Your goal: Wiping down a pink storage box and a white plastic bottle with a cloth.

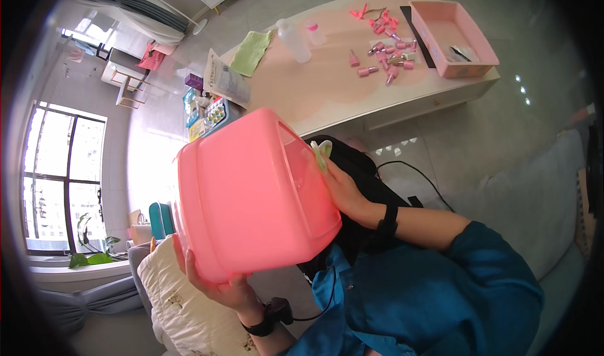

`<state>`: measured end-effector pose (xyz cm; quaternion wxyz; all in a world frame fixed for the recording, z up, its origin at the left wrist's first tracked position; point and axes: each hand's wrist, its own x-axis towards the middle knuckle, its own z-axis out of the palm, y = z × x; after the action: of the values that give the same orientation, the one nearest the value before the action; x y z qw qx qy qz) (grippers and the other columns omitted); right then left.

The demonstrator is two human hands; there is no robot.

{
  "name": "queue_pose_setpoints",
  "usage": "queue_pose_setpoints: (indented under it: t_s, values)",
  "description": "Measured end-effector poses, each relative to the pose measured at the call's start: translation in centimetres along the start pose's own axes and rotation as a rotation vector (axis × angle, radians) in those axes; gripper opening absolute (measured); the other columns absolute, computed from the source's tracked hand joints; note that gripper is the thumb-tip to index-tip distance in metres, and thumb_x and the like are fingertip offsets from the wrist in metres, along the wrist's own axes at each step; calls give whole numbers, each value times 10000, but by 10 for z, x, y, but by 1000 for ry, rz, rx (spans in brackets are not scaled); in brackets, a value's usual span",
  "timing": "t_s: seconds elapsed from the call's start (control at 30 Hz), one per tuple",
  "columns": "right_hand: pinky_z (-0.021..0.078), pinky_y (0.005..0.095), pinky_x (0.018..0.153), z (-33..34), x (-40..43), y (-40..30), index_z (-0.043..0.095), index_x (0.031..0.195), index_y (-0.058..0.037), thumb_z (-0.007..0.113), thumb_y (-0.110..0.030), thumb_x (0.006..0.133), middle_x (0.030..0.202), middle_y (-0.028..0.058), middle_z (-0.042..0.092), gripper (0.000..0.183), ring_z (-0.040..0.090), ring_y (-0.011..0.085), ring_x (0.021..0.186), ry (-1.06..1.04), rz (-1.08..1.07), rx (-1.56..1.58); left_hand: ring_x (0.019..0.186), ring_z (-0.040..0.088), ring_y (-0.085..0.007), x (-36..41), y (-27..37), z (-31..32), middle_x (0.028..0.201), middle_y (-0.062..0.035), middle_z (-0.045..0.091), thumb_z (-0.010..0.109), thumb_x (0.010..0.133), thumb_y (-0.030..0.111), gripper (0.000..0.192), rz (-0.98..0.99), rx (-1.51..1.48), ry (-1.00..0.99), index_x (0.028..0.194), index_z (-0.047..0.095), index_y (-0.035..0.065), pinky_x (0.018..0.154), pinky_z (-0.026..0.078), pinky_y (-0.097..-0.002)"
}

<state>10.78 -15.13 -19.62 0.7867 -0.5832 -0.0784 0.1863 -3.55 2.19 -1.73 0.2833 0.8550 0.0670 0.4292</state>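
A large pink plastic bin [245, 191] is held tilted in the air before me, one flat side facing up. My left hand [219, 285] grips its lower left edge, fingers spread over the rim. Against the recessed end face on the right, my right hand [344, 191] presses a folded light green cloth [323, 152]. Part of that cloth is hidden under the fingers. The bin's interior is turned away from view.
Beyond the bin stands a low table [325, 96] with small pink bottles [382, 59], a translucent bottle [293, 40], a green cloth [252, 51] and a shallow pink tray [453, 40]. A blue basket [226, 118] holds packets. A black cable [410, 165] crosses at right; a cream quilted cushion [188, 299] lies lower left.
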Motion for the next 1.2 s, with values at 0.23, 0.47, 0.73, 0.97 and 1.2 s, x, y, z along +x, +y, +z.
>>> queue_pose_setpoints:
  t_s: [0.23,0.47,0.73,0.97,1.2]
  values:
    - [321,308,1156,19,-9,-113,234,1597,-54,398,-202,1096,1572,153,371,548,385,205,1425,-89,-96,177,1460,344,-368,-3,-1,1,1587,-197,343,719,825,626,884,-38,-31,13,1451,433,72,1163,368,-527]
    - [206,421,1228,25,-47,-163,226,1584,11,448,-107,1041,1644,248,206,599,192,386,1534,-286,-590,-64,1465,333,-387,-1,8,6,1593,-231,317,686,812,713,948,-169,-10,70,1456,396,81,1156,361,-528]
    - [279,447,1198,10,-72,-94,269,1561,34,481,-79,1015,1605,256,294,596,242,428,1505,-237,-573,-209,1458,348,-382,-2,-13,-7,1598,-227,312,706,815,684,927,-180,-80,47,1454,399,86,1155,373,-522]
    - [254,350,1212,-1,-42,-17,257,1566,14,378,-156,1080,1608,229,314,529,283,325,1511,-84,-1,4,1438,376,-370,-1,-13,-7,1591,-215,324,747,829,577,870,-190,-75,55,1453,405,75,1129,412,-505]
    - [258,379,1206,20,-57,-72,278,1564,28,402,-131,1068,1595,198,354,536,338,284,1486,-79,-302,-123,1371,462,-326,-5,-10,-7,1532,-191,400,664,843,690,976,-213,-56,120,1486,379,15,1082,459,-453]
